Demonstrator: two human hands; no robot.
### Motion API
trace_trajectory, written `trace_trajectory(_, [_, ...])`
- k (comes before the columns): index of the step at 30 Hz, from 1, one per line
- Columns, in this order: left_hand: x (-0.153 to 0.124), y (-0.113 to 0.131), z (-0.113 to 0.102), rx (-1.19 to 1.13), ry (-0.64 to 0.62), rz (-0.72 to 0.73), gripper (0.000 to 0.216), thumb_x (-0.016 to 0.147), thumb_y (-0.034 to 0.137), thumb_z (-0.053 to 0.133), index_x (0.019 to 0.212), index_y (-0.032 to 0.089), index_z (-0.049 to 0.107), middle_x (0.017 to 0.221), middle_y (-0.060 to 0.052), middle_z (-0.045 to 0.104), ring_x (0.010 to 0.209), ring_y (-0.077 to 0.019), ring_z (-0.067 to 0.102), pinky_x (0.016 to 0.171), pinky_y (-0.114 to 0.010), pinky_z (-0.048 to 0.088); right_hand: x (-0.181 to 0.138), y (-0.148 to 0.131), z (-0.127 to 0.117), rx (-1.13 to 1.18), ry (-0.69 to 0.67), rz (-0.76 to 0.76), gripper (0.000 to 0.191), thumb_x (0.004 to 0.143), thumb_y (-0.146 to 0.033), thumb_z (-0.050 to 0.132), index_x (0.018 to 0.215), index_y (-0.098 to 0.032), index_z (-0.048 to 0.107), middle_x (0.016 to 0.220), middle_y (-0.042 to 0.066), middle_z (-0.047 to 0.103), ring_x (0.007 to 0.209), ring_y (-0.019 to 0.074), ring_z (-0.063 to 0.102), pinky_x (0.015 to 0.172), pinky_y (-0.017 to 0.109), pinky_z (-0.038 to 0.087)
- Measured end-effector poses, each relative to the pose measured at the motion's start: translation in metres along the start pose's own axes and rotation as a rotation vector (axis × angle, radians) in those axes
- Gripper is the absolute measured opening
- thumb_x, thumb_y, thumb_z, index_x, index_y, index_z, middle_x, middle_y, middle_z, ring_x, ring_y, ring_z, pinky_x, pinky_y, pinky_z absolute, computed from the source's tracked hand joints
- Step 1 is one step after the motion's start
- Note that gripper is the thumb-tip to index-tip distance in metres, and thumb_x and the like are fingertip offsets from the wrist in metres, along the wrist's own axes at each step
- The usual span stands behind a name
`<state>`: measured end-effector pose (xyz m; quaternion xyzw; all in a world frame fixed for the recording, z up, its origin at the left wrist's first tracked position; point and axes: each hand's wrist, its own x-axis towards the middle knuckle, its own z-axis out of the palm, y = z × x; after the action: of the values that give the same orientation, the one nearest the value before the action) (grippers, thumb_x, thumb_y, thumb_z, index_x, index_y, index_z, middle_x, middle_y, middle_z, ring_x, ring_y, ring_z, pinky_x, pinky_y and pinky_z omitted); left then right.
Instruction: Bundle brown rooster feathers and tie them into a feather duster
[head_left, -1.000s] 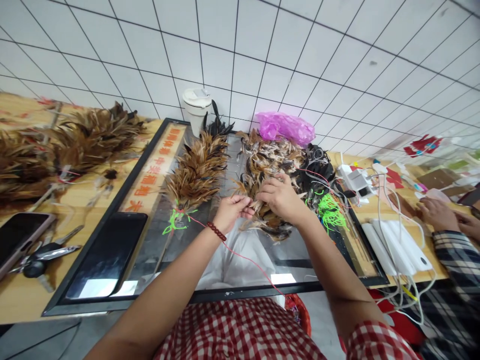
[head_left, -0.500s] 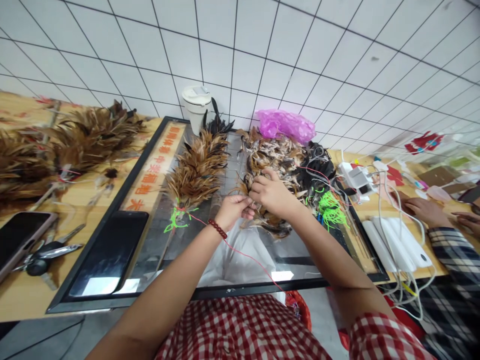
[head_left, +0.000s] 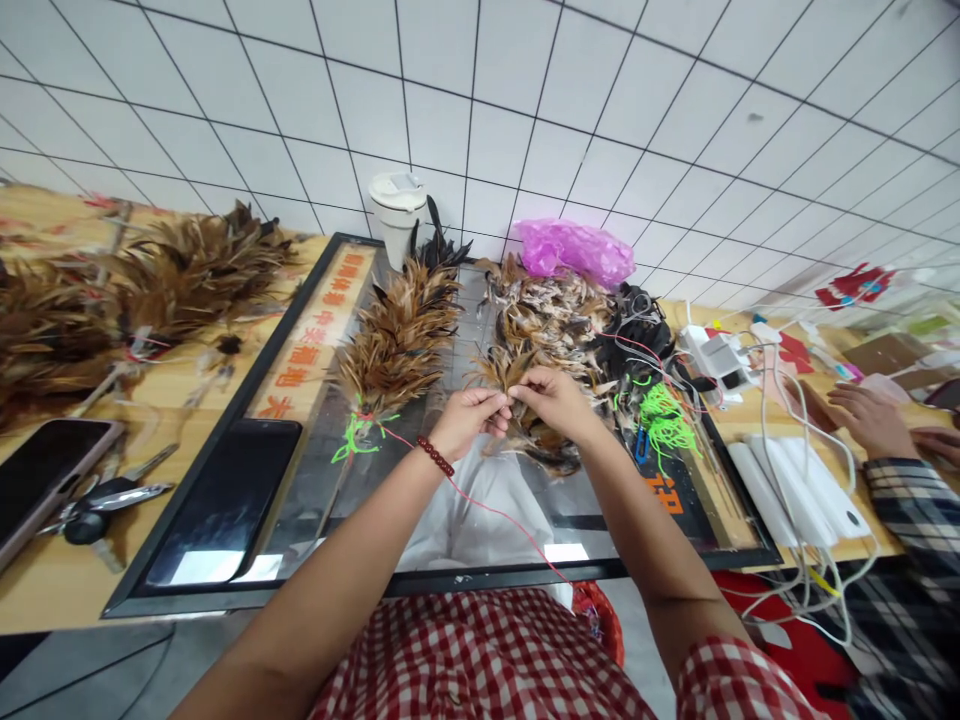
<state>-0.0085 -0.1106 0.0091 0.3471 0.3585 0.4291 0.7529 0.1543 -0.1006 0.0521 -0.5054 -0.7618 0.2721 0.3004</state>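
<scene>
My left hand and my right hand meet at the fingertips over the glass-topped frame. Both are closed in a pinch on a small bunch of brown feathers that fans out above the fingers. A heap of loose brown and cream feathers lies just behind and under my right hand. Left of my hands rests a feather duster, its lower end bound with green ties. A red string runs from that end, under my left wrist, to the frame's front edge.
A pink plastic bag and a white lidded cup stand by the tiled wall. Phones and keys lie at left, near more feather dusters. Green ties, white cables and a co-worker's hand are at right.
My right hand has come down from the feather heap to my left fingertips, bringing feathers into the pinch. The co-worker's hand at right has shifted slightly.
</scene>
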Motion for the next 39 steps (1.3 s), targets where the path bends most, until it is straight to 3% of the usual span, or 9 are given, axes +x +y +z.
trace_trajectory(4, [-0.001, 0.001, 0.001, -0.005, -0.041, -0.015, 0.03, 0.057, 0.033, 0.081, 0.065, 0.009, 0.066, 0.06, -0.005, 0.064, 0.049, -0.0106, 0.058, 0.048, -0.023, 0.05, 0.002, 0.0, 0.004, 0.042, 0.045, -0.017, 0.023, 0.081, -0.032, 0.058, 0.064, -0.018, 0.06, 0.066, -0.001, 0.054, 0.062, 0.011, 0.05, 0.061, 0.024, 0.039])
trace_trajectory(7, [0.0, 0.002, 0.0, -0.161, 0.01, -0.004, 0.025, 0.056, 0.026, 0.082, 0.067, 0.009, 0.067, 0.069, -0.006, 0.068, 0.063, -0.0129, 0.064, 0.065, -0.028, 0.055, -0.001, -0.002, 0.002, 0.024, 0.12, -0.1, 0.021, 0.079, -0.037, 0.063, 0.09, -0.019, 0.064, 0.084, 0.003, 0.059, 0.075, 0.0147, 0.055, 0.07, 0.028, 0.043])
trace_trajectory(10, [0.002, 0.003, -0.002, -0.279, 0.048, -0.013, 0.017, 0.06, 0.02, 0.08, 0.068, 0.01, 0.068, 0.078, -0.008, 0.069, 0.073, -0.0138, 0.065, 0.07, -0.026, 0.053, -0.007, -0.009, 0.003, -0.171, 0.122, -0.203, 0.053, 0.073, -0.042, 0.069, 0.118, -0.02, 0.055, 0.109, 0.01, 0.057, 0.099, 0.0227, 0.053, 0.083, 0.035, 0.042])
trace_trajectory(14, [0.003, 0.002, -0.005, -0.249, 0.02, -0.023, 0.017, 0.063, 0.02, 0.077, 0.074, 0.008, 0.069, 0.078, -0.009, 0.068, 0.071, -0.0136, 0.064, 0.069, -0.026, 0.051, -0.011, -0.02, 0.012, -0.464, 0.072, -0.238, 0.05, 0.082, -0.036, 0.059, 0.127, -0.019, 0.049, 0.118, 0.013, 0.054, 0.11, 0.0273, 0.048, 0.091, 0.04, 0.034])
trace_trajectory(21, [0.001, 0.004, -0.003, -0.282, 0.07, 0.009, 0.018, 0.066, 0.022, 0.076, 0.075, 0.01, 0.066, 0.074, -0.005, 0.066, 0.067, -0.0116, 0.062, 0.068, -0.028, 0.052, -0.007, -0.01, -0.009, -0.517, 0.128, -0.242, 0.033, 0.088, -0.032, 0.05, 0.119, -0.02, 0.057, 0.11, 0.011, 0.059, 0.102, 0.0242, 0.052, 0.085, 0.036, 0.034])
trace_trajectory(25, [0.002, 0.005, -0.003, -0.309, 0.105, 0.034, 0.023, 0.064, 0.024, 0.077, 0.078, 0.01, 0.066, 0.06, 0.001, 0.057, 0.05, -0.0053, 0.05, 0.05, -0.019, 0.042, -0.006, 0.001, -0.03, -0.601, -0.067, -0.323, 0.025, 0.09, -0.02, 0.045, 0.098, -0.024, 0.068, 0.096, 0.006, 0.062, 0.091, 0.0198, 0.051, 0.081, 0.033, 0.032])
trace_trajectory(31, [0.005, 0.004, -0.004, -0.33, 0.107, 0.044, 0.025, 0.064, 0.023, 0.077, 0.08, 0.009, 0.065, 0.062, 0.001, 0.057, 0.053, -0.0052, 0.051, 0.053, -0.019, 0.044, -0.004, 0.01, -0.019, -0.706, -0.27, -0.413, 0.026, 0.086, -0.016, 0.05, 0.101, -0.027, 0.069, 0.106, 0.006, 0.06, 0.097, 0.0212, 0.047, 0.081, 0.035, 0.031])
trace_trajectory(35, [0.003, 0.006, -0.003, -0.321, 0.109, 0.033, 0.021, 0.066, 0.022, 0.076, 0.078, 0.009, 0.065, 0.061, 0.0, 0.058, 0.052, -0.0054, 0.053, 0.052, -0.019, 0.044, -0.003, 0.01, -0.02, -0.657, -0.21, -0.419, 0.022, 0.088, -0.019, 0.048, 0.094, -0.023, 0.068, 0.115, 0.006, 0.06, 0.108, 0.0217, 0.046, 0.09, 0.038, 0.029])
trace_trajectory(39, [0.002, 0.005, -0.001, -0.246, 0.113, 0.004, 0.019, 0.068, 0.023, 0.074, 0.078, 0.008, 0.065, 0.068, -0.005, 0.066, 0.058, -0.0102, 0.061, 0.059, -0.024, 0.052, -0.001, 0.001, -0.031, -0.62, -0.136, -0.481, 0.028, 0.092, -0.015, 0.038, 0.1, -0.02, 0.064, 0.104, 0.007, 0.065, 0.109, 0.0192, 0.048, 0.094, 0.037, 0.027])
